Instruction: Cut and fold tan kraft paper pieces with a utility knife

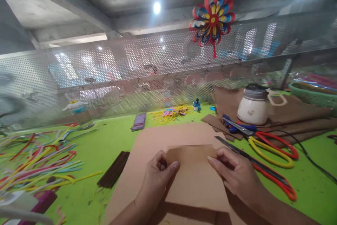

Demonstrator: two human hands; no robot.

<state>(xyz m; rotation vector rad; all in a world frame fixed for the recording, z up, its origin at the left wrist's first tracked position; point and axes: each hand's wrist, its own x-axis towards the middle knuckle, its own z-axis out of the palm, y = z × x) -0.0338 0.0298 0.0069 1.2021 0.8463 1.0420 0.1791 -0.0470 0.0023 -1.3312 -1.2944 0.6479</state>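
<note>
A tan sheet of paper is held up between my hands, its top edge turned over in a narrow flap. My left hand pinches the left end of that edge, thumb in front. At the right end, my right hand pinches it the same way. Under the sheet lies a larger tan board with rounded corners. Scissors with red and yellow handles lie to the right of my right hand. Left of the board is a dark brown ribbed strip bundle.
Colourful strips spread over the green table at left. A white lidded mug stands on brown sheets at right. A small blue bottle and yellow shreds sit behind. A perforated metal screen closes the back; a paper flower hangs there.
</note>
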